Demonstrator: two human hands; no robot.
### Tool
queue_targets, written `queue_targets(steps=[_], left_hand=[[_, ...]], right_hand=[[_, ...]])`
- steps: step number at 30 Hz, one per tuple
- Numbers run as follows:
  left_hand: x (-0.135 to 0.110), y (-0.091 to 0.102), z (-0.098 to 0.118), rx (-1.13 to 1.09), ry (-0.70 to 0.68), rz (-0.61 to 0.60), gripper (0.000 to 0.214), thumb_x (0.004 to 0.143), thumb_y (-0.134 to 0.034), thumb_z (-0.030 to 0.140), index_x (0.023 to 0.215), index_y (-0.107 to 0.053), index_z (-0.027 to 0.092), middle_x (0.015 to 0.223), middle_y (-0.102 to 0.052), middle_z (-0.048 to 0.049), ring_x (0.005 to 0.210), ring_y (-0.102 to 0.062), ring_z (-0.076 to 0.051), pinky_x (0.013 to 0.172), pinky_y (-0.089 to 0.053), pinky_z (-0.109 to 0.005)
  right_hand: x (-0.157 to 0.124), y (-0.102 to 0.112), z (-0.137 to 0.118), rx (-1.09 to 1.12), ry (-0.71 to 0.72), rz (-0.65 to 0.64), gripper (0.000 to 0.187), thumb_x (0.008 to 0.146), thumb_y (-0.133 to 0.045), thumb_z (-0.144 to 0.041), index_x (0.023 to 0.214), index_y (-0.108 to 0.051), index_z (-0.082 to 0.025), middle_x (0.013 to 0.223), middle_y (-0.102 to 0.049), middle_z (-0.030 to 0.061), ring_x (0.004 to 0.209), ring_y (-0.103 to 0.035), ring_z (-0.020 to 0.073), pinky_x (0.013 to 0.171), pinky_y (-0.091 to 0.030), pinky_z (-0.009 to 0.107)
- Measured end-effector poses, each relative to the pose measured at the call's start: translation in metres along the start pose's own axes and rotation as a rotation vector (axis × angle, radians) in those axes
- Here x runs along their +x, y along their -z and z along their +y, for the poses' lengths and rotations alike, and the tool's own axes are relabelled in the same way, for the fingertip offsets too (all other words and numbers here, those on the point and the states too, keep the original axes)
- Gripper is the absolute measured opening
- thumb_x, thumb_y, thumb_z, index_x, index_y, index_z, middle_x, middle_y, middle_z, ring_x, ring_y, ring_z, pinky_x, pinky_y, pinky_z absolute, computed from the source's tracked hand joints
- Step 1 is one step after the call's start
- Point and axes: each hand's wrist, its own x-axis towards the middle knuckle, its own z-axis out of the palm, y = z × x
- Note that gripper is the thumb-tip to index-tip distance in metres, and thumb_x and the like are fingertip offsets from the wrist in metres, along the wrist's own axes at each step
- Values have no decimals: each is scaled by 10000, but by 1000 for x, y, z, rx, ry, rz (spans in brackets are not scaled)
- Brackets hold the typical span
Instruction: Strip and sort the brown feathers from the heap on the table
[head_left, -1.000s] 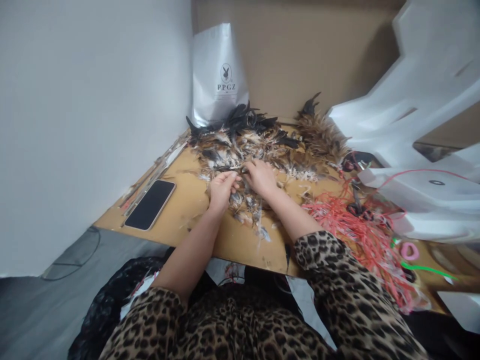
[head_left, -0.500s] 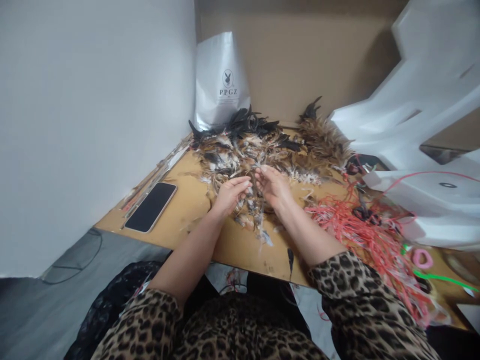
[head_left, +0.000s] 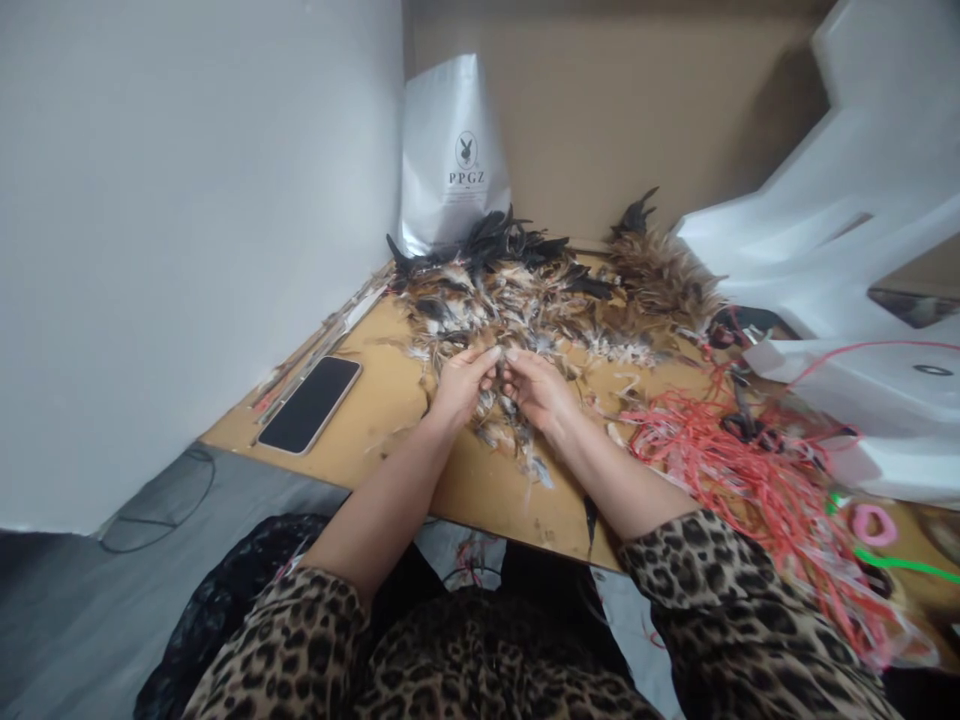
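Both hands meet over a spread pile of brown, white and black feathers point(head_left: 480, 300) on the tabletop. My left hand point(head_left: 461, 388) is closed, thumb and forefinger pinched together. Close beside it, my right hand point(head_left: 541, 392) is pinched the same way, its fingertips almost touching the left ones. Whatever lies between the fingertips is too small and blurred to make out. Small loose feathers point(head_left: 529, 458) lie below the hands, toward the table's front edge.
A phone point(head_left: 310, 405) lies at left by thin sticks and the white wall. Behind the feathers stands a silver bag point(head_left: 457, 160). To the right are a bushy brown feather bundle point(head_left: 664, 270), tangled red strips point(head_left: 731, 450), a pink ring point(head_left: 874, 524) and white foam-like sheets point(head_left: 825, 190).
My right hand has come down and in, so its fingertips now sit right beside the left ones. The view has shifted slightly.
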Motion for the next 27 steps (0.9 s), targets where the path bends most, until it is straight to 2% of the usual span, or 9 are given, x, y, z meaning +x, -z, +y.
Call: queue_targets(steps=[2, 7, 11, 15, 19, 21, 24, 27], left_hand=[[1, 2, 2, 18, -6, 9, 256, 594, -726, 306, 645, -558, 119, 531, -479, 36, 468, -410, -24, 397, -243, -151], [1, 3, 7, 151, -62, 39, 264, 587, -725, 325, 649, -576, 115, 501, -478, 44, 434, -387, -21, 397, -237, -159], [-4, 0, 9, 283, -93, 34, 250, 589, -718, 327, 621, -596, 111, 468, -488, 44, 397, -352, -21, 404, -233, -175], [-7, -4, 9, 317, -107, 18, 244, 557, -732, 315, 635, -630, 107, 479, -528, 29, 445, -419, -44, 468, -312, -183], [-6, -4, 9, 324, -86, 25, 244, 556, -734, 309, 640, -628, 105, 458, -510, 36, 433, -408, -38, 451, -302, -176], [-5, -2, 8, 302, -67, 20, 254, 583, -723, 322, 688, -633, 109, 459, -503, 42, 408, -386, -28, 421, -276, -168], [-4, 1, 7, 205, -33, -12, 287, 618, -708, 336, 794, -637, 121, 553, -556, 27, 443, -441, -27, 414, -297, -153], [-3, 3, 8, 122, 50, -62, 274, 641, -700, 333, 774, -623, 107, 665, -609, -9, 498, -510, -32, 424, -341, -141]], right_hand=[[0, 2, -5, -149, 64, 3, 252, 550, -742, -312, 726, -618, -180, 603, -594, -36, 521, -492, 63, 478, -362, 185], [-4, 13, -32, -600, 391, 56, 219, 610, -686, -338, 727, -666, -154, 665, -635, 0, 569, -506, 84, 572, -394, 218], [-5, 19, -41, -929, 417, -59, 215, 627, -655, -343, 700, -682, -143, 609, -628, 12, 538, -494, 100, 536, -380, 228], [-2, 18, -33, -1081, 384, -132, 234, 639, -627, -339, 728, -692, -133, 580, -614, 7, 513, -478, 98, 497, -355, 219], [-1, 13, -29, -1016, 345, -111, 195, 636, -615, -304, 658, -678, -120, 549, -597, 5, 492, -460, 83, 480, -341, 206], [1, 11, -28, -873, 255, -129, 187, 630, -621, -305, 621, -657, -122, 545, -598, 8, 464, -449, 72, 456, -332, 201], [6, 12, -26, -601, 126, -134, 195, 600, -656, -327, 623, -637, -134, 592, -621, 19, 455, -466, 68, 433, -338, 198], [10, 14, -24, -455, 130, -102, 222, 564, -698, -343, 644, -632, -146, 549, -592, -4, 439, -441, 60, 425, -324, 196]])
